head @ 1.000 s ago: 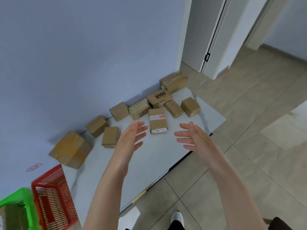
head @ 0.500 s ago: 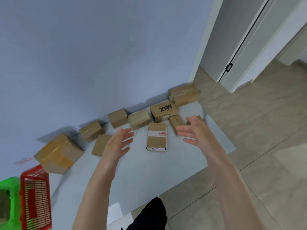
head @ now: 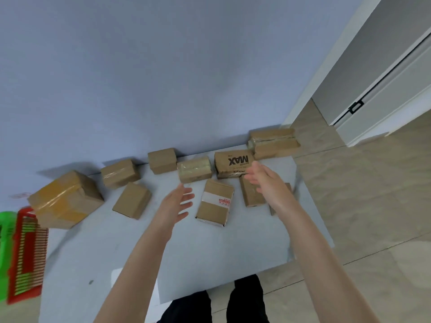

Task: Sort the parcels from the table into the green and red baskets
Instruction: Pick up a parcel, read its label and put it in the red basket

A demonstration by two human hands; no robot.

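Observation:
Several brown cardboard parcels lie on the grey table (head: pixel 210 257) against the blue wall. A parcel with a white label (head: pixel 215 202) lies in the middle, between my hands. My left hand (head: pixel 176 205) hovers open just left of it, fingers straight. Right of it, my right hand (head: pixel 265 180) hovers open above a plain parcel (head: pixel 250 195) and in front of the parcel printed MAX (head: pixel 234 163). Neither hand touches a parcel. At the far left edge stand the red basket (head: pixel 26 255) and the green basket (head: pixel 5 252), both cut off by the frame.
A big tape-wrapped parcel (head: pixel 65 199) sits at the table's left, near the baskets. More parcels line the wall, with a stacked pair (head: pixel 274 143) at the back right corner. Tiled floor and a white door frame (head: pixel 363 122) lie to the right. My legs show below the table's front edge.
Both hands have reached further forward over the table towards the labelled parcel. The view has come closer to the table and tilted down, so the baskets slid to the left edge.

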